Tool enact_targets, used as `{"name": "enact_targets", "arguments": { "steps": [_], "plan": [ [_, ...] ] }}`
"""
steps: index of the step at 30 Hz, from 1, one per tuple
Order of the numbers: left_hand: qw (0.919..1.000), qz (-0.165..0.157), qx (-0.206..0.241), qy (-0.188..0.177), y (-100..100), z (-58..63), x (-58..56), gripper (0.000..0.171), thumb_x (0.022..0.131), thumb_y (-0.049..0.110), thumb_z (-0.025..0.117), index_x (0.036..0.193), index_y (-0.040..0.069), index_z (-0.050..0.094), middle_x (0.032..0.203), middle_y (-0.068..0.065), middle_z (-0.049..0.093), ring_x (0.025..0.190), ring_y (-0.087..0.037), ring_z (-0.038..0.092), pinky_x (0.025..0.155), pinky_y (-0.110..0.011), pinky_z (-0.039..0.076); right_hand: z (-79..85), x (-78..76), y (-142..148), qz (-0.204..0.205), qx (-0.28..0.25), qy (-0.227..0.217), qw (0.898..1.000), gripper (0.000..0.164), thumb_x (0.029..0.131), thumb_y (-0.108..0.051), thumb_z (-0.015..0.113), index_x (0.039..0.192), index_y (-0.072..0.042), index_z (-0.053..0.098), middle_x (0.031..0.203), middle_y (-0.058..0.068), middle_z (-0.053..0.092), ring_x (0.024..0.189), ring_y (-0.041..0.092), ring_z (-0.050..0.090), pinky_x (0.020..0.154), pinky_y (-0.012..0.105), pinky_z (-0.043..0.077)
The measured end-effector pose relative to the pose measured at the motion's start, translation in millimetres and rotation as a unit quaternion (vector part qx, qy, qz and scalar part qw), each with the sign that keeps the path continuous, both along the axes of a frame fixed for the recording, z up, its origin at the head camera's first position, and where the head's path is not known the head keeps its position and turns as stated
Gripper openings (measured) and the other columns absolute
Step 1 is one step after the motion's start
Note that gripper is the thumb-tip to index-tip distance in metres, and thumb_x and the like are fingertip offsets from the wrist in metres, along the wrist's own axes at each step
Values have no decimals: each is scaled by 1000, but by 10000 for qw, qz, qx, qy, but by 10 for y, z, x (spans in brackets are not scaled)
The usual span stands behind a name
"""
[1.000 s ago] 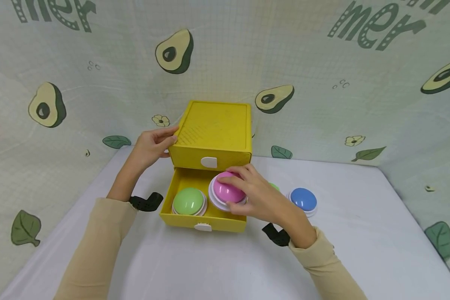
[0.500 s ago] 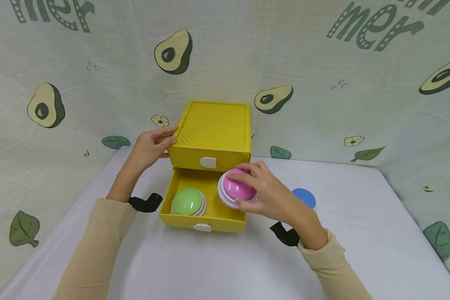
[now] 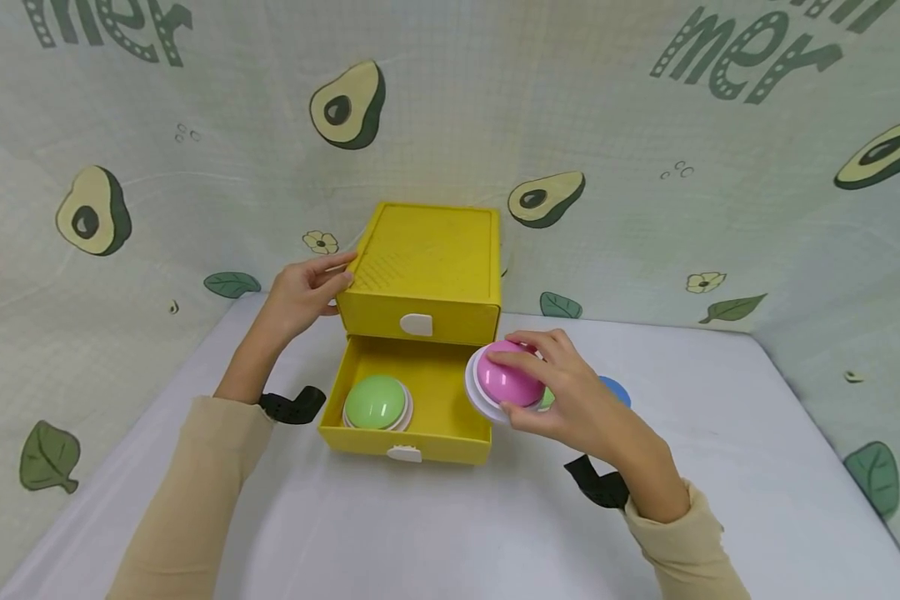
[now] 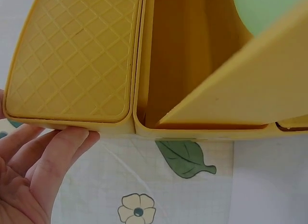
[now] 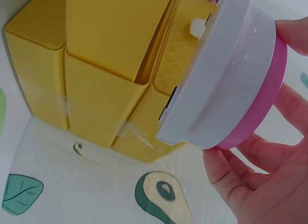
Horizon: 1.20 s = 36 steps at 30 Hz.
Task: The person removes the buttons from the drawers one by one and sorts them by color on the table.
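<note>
My right hand (image 3: 573, 400) grips a pink dome-shaped push button (image 3: 506, 382) with a white base, thumb and fingers around its rim. It is over the right edge of the pulled-out lower drawer (image 3: 442, 450). The right wrist view shows the base (image 5: 226, 70) tilted. Inside the drawer, on its left side, sits a green push button (image 3: 377, 403). My left hand (image 3: 300, 292) rests its extended fingers against the left side of the yellow two-drawer box (image 3: 427, 250). The left wrist view shows those fingers (image 4: 60, 151) pressed along the side.
Right of the box, a blue push button (image 3: 617, 390) is mostly covered by my right hand. A bit of another green button (image 3: 547, 398) shows behind the pink one. The upper drawer (image 3: 450, 322) is closed. A patterned cloth (image 3: 645, 233) hangs behind the white table (image 3: 435, 533).
My right hand has lifted the pink button away from the green one and carried it right, to the drawer's right edge. My left hand has stayed against the box.
</note>
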State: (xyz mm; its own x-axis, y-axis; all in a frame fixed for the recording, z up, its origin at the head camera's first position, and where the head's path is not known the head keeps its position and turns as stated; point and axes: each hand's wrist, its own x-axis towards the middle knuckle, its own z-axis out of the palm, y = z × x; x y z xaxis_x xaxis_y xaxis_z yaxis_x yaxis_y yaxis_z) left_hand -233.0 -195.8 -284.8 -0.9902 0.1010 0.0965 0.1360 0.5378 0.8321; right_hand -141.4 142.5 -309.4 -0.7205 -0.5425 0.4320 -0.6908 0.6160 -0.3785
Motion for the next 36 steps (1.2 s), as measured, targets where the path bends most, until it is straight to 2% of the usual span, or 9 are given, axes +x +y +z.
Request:
{"name": "enact_targets", "arguments": {
  "steps": [6, 13, 20, 26, 36],
  "plan": [
    [10000, 29, 12, -16, 1, 11, -6, 48, 94, 36, 51, 140, 24, 44, 131, -11, 56, 107, -25, 61, 82, -38, 54, -21, 27, 106, -105, -21, 148, 9998, 47, 76, -19, 73, 122, -18, 61, 129, 7, 50, 116, 20, 41, 79, 36, 55],
    [10000, 31, 4, -42, 3, 11, -8, 48, 94, 36, 51, 140, 24, 44, 133, -11, 55, 108, -25, 61, 80, -34, 55, -62, 91, 229, -437, 64, -156, 9989, 50, 76, -16, 74, 123, -21, 60, 130, 6, 47, 115, 22, 42, 78, 38, 56],
    [10000, 8, 21, -18, 12, 8, -5, 48, 94, 36, 52, 140, 23, 44, 134, -9, 54, 109, -25, 60, 80, -35, 55, -131, 130, 345, -535, 50, 72, 9985, 52, 74, -14, 75, 123, -19, 59, 127, 7, 49, 113, 21, 42, 74, 36, 56],
    [10000, 19, 53, -42, 14, 4, -9, 48, 94, 36, 51, 140, 23, 44, 135, -8, 53, 111, -25, 60, 80, -34, 55, -195, 161, 422, -661, 61, 72, 9978, 53, 72, -12, 76, 122, -20, 60, 126, 6, 49, 111, 19, 42, 72, 35, 57],
    [10000, 45, 58, -7, 10, 0, -9, 48, 94, 36, 52, 139, 23, 45, 134, -10, 54, 112, -25, 59, 80, -36, 55, -262, 192, 596, -1027, -31, -130, 9946, 56, 71, -9, 78, 123, -16, 60, 128, 8, 48, 113, 24, 40, 71, 42, 57]
  ]
}}
